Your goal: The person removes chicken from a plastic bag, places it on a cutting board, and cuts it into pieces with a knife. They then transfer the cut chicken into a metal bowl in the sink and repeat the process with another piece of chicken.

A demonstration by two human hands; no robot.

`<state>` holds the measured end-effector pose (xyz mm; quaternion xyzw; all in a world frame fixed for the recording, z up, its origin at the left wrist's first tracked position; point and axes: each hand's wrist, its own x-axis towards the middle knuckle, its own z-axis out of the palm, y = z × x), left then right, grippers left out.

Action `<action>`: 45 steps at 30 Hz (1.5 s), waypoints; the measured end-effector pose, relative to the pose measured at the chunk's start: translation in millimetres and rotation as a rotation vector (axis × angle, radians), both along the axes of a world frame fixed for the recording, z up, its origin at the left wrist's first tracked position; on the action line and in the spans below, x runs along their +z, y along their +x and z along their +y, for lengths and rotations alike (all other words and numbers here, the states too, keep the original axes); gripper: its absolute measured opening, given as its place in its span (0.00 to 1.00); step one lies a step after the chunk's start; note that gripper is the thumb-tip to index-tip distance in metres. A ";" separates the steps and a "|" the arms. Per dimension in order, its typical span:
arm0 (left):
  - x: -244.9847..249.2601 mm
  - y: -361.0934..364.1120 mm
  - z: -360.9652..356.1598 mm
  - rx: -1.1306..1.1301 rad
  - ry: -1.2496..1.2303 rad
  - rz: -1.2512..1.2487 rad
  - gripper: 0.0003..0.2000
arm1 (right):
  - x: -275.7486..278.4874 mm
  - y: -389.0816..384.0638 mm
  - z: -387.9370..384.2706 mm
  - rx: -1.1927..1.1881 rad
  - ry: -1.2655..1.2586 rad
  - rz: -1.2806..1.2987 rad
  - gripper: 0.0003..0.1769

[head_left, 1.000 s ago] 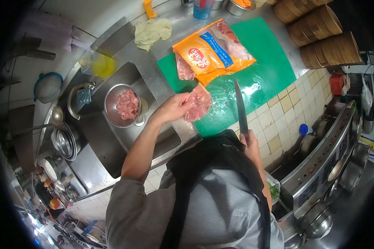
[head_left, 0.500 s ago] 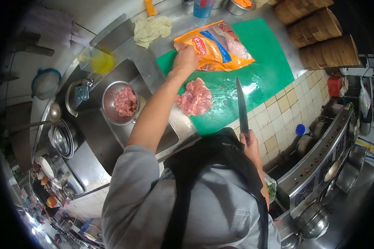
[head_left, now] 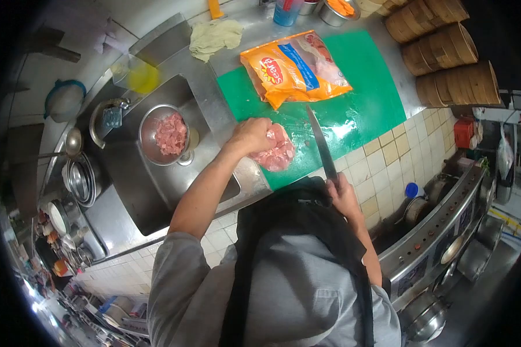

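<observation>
The left hand rests on a slab of raw meat, its fingers curled down over the slab's 9 o'clock edge and gripping it. The raw meat lies on the green cutting board, at the board's 7 o'clock corner, close to the worktop's front edge.

The right hand is at 4 o'clock from the meat, fingers closed tight round the handle of a knife. The long blade points toward 11 o'clock, and its tip is over the board just beside the meat's 2 o'clock side. I cannot tell whether the blade touches the meat.

At the board's 12 o'clock end lies an orange bag of packed meat, well apart from the slab. At 9 o'clock from the left hand, a steel bowl stands in the sink, holding cut pieces of meat. A pale cloth lies crumpled on the steel worktop at 11 o'clock from the bag. Stacked bamboo steamers stand at 3 o'clock from the bag, beyond the board's edge.
</observation>
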<state>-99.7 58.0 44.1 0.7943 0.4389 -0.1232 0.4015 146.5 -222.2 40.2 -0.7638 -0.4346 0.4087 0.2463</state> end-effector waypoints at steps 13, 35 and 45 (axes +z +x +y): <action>19.6 -19.2 -90.2 1.102 -0.413 -0.639 0.14 | -32.4 88.1 5.6 0.223 0.098 0.077 0.12; 24.6 57.6 -50.9 0.426 0.236 0.140 0.26 | -8.1 163.2 -42.6 0.212 -0.170 0.225 0.12; 18.9 69.0 -65.1 0.792 -0.134 -0.723 0.20 | 4.0 156.4 -67.4 0.019 -0.009 0.345 0.12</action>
